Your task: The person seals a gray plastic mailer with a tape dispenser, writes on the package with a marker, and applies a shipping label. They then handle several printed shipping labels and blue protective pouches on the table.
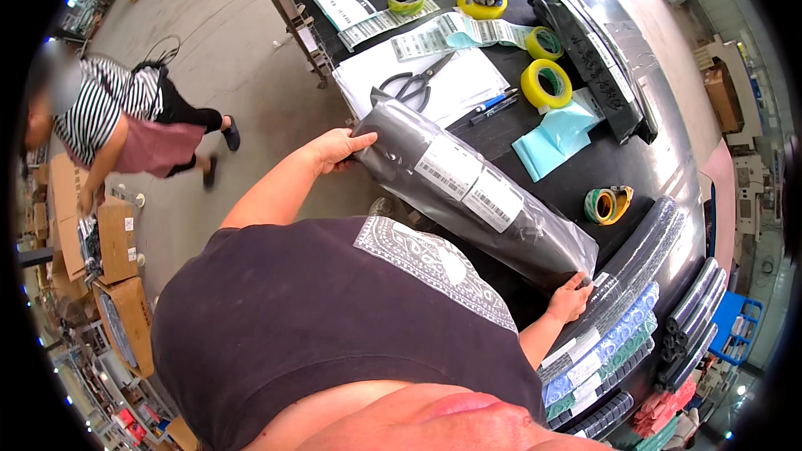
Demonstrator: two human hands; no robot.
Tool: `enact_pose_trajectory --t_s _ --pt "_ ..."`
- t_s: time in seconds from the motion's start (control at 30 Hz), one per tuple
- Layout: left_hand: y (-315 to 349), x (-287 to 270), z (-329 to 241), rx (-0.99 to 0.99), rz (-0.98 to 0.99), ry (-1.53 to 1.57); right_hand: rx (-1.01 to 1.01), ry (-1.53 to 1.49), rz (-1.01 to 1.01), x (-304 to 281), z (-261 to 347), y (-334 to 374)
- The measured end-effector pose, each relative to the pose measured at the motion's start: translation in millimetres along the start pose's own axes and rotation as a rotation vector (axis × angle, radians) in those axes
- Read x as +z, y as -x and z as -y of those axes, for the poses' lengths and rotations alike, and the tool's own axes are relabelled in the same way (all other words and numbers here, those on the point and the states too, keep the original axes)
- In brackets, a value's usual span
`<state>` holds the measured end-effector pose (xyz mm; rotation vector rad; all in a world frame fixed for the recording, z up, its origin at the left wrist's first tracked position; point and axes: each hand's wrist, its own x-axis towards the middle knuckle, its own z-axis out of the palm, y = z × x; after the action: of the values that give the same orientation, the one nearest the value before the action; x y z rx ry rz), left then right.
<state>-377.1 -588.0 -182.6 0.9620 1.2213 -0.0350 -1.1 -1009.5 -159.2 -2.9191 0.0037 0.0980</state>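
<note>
Fingers [364, 141] on parcel [476, 185], black table [618, 165], grey floor [238, 58]

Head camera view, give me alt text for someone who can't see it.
The wearer's left hand and right hand grip opposite ends of a long black package with white labels. The dark table holds paper, scissors and yellow tape rolls; at left, a person in a striped shirt stands beside cardboard boxes.

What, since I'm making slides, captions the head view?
Left hand and right hand hold a long grey parcel near scissors.
</note>
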Motion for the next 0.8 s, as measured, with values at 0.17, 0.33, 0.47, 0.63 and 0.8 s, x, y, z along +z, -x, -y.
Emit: enact_pose_trajectory --t_s 0.17,0.33,0.47,0.63,0.8 --pt "-9 -5 6 -0.018 0.094 0.094 -0.229 -0.076 0.112 -3 -21 -26" --pt "-12 -9 -1 -0.057 0.086 0.044 -0.167 -0.513 0.326 3 -48 -33" --pt "-10 -10 10 -0.074 0.094 0.049 0.083 -0.619 0.266 10 -25 -5" --pt "4 7 -4 0.048 0.007 0.061 0.354 -0.951 0.096 53 -27 -20" --pt "-29 -5 -7 0.167 0.024 -0.047 0.213 -1.525 0.126 71 -46 -50"
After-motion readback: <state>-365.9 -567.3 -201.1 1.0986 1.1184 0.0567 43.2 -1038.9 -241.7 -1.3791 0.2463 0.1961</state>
